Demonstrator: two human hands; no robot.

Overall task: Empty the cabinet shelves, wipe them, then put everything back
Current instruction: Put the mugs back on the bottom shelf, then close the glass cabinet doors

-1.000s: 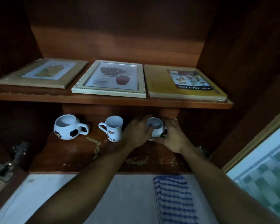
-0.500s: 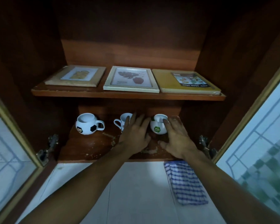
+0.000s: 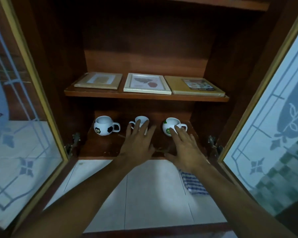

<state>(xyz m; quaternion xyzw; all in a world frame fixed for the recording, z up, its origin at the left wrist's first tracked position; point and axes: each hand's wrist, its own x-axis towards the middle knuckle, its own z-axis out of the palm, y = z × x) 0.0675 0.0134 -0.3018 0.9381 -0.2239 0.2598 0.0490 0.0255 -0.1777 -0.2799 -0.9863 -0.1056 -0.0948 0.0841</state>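
Although half hidden behind the left hand (image 3: pixel 138 145), the middle mug (image 3: pixel 141 119) is seen at the back edge of the lower shelf (image 3: pixel 101 148); the green-marked mug (image 3: pixel 169 124) beside it is overlapped by the right hand (image 3: pixel 185 148). Both hands are spread flat; contact cannot be judged.

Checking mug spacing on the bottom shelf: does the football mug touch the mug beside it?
Apart. The head view shows dark shelf between the football mug handle and the middle mug.
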